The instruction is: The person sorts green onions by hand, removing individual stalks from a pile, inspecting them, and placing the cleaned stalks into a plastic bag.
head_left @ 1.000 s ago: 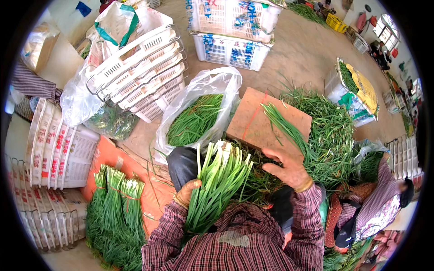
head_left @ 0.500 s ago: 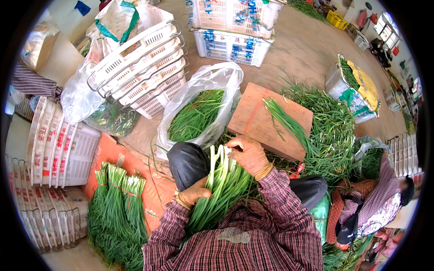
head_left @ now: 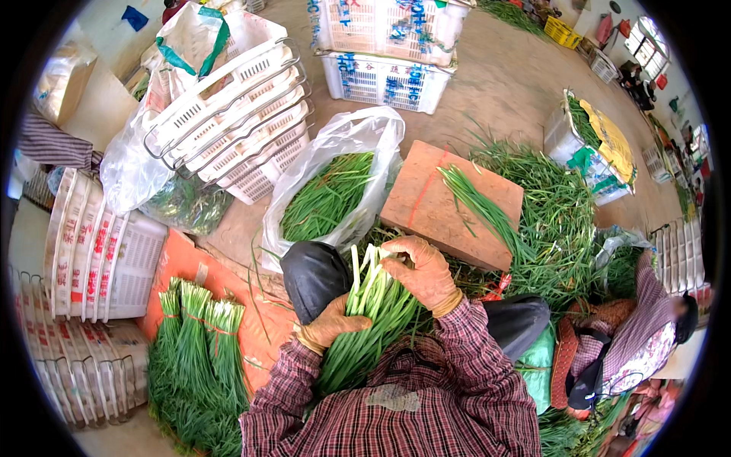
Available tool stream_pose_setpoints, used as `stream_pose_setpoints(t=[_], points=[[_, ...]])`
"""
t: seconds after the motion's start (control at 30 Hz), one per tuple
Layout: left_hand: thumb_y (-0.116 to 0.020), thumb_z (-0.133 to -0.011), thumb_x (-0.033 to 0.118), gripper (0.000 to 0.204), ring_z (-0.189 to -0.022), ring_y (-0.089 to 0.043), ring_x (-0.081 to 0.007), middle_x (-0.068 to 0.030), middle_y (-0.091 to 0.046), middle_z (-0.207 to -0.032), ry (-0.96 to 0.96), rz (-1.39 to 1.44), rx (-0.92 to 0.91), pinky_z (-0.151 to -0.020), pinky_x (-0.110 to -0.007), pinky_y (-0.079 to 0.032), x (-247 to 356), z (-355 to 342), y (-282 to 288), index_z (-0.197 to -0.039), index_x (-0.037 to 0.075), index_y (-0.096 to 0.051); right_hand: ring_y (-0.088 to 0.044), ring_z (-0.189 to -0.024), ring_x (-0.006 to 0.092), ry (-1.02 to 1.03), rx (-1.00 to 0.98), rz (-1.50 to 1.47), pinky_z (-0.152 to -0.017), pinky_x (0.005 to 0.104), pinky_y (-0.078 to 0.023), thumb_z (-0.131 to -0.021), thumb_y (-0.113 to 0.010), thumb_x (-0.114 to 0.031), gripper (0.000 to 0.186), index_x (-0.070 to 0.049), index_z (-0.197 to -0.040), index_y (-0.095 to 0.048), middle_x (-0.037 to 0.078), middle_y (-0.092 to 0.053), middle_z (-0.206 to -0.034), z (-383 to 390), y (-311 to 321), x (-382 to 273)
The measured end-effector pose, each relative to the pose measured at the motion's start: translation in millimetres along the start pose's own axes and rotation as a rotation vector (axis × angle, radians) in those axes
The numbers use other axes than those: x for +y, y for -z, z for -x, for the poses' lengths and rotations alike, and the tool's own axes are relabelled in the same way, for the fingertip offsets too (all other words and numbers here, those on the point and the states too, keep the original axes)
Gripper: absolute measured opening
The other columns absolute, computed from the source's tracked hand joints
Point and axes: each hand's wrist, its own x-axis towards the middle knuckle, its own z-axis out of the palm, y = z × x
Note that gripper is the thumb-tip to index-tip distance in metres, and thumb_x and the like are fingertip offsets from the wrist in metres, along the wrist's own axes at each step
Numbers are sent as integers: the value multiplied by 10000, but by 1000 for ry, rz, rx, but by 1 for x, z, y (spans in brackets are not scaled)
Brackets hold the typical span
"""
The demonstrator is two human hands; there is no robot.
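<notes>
At the left edge, slotted white plastic crates (head_left: 145, 263) stand nested; upper left, tilted white plastic baskets (head_left: 263, 103) carry a green-trimmed white sack (head_left: 179, 32). Centre, an open clear plastic bag (head_left: 384, 126) holds loose green stalks (head_left: 327, 194). Below centre, the left hand (head_left: 333, 324) grips a pale-ended green bunch (head_left: 373, 327); the right hand (head_left: 428, 274) curls its fingers at the pale ends, whether pinching any I cannot tell. Upper right, a white plastic crate (head_left: 559, 152) contains green leaves (head_left: 580, 122).

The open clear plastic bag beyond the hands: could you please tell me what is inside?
Loose chive-like green leaves show through the mouth of the clear plastic bag. Anything beneath that top layer is covered and cannot be seen.
</notes>
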Motion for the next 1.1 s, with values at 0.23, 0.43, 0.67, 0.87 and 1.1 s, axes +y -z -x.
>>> stream_pose_setpoints(t=[0.23,0.43,0.67,0.87,1.1], points=[[-760,-825,102,585,-1040,-586,-131,-12,-630,-1173,-50,-16,89,-941,-291,-468,-5,-4,5,-1356,28,-526,-650,-980,236,400,-5,449,-853,354,-502,-805,-766,-109,170,-110,-940,-664,45,-686,-1033,-6,8,-19],[-768,-819,106,664,-1078,-600,-166,-51,-613,-1239,-64,17,102,-960,-320,-480,-3,-9,16,-1405,21,-467,-656,-952,224,438,28,522,-813,387,-493,-820,-750,-158,235,-143,-1004,-605,3,-687,-1002,18,8,-36],[-805,-799,149,788,-1179,-581,-204,-90,-564,-1343,-125,129,46,-1003,-347,-477,-14,-17,19,-1460,26,-393,-678,-937,203,503,-147,561,-805,366,-494,-846,-661,-177,152,-133,-981,-606,8,-698,-1006,34,-1,-56],[-814,-782,192,833,-1234,-542,-218,-102,-536,-1379,-125,85,94,-1045,-359,-440,-18,-12,28,-1469,19,-378,-681,-890,172,321,-316,252,-775,299,-521,-888,-644,-162,125,-92,-992,-634,31,-701,-959,42,-15,-44],[-771,-773,146,721,-1086,-552,-139,-18,-599,-1244,-35,77,103,-961,-281,-422,4,-9,1,-1416,20,-471,-611,-909,128,-283,41,-559,-855,289,-496,-972,-630,-134,181,-7,-1080,-560,76,-660,-991,19,-15,-3]])
